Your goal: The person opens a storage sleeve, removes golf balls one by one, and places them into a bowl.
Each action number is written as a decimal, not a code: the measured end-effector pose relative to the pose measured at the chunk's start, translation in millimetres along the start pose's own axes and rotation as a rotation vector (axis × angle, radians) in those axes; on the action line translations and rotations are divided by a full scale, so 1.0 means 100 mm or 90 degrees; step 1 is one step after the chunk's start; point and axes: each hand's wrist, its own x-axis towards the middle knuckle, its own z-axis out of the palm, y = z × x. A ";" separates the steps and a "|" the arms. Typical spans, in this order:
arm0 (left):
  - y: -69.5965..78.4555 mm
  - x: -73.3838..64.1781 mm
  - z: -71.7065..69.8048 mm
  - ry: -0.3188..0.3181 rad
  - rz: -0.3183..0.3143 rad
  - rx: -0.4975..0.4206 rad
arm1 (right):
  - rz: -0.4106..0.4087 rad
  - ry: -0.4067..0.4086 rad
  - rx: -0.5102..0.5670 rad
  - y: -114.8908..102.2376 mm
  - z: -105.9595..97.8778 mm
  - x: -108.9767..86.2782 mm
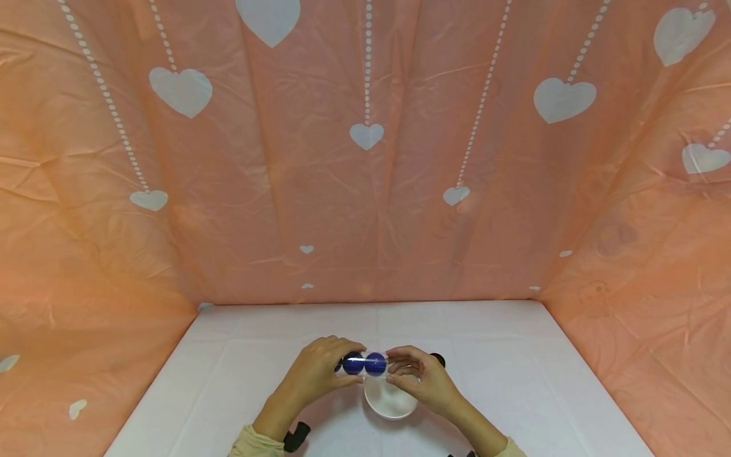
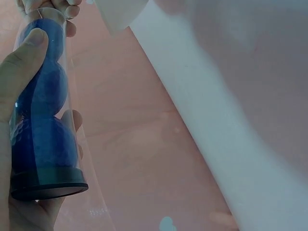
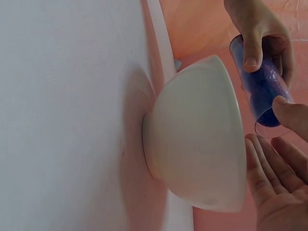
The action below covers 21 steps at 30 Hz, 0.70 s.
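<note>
Toward eleven o'clock of the white bowl (image 1: pixel 389 402), above the desk (image 1: pixel 245 374), a clear tube (image 1: pixel 364 364) of blue dimpled balls (image 1: pixel 375 364) is grasped by the left hand (image 1: pixel 322 368) at nine o'clock, near its black cap (image 2: pixel 53 190), while the right hand (image 1: pixel 427 381) pinches the uncapped three o'clock end. Recommended handling, as judged: hold the tube near level, grip firmly without squeezing its wall, and position the right fingers close by the mouth so no ball escapes past the bowl.

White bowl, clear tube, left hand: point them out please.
White bowl (image 3: pixel 199 137), right wrist view: outer wall.
Clear tube (image 1: pixel 365 358), head view: wall near its middle.
Left hand (image 1: pixel 321 368), head view: back of the hand.
</note>
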 end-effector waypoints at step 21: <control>0.02 0.02 -0.03 -0.012 0.006 0.038 | 0.004 -0.004 0.015 -0.01 0.00 0.02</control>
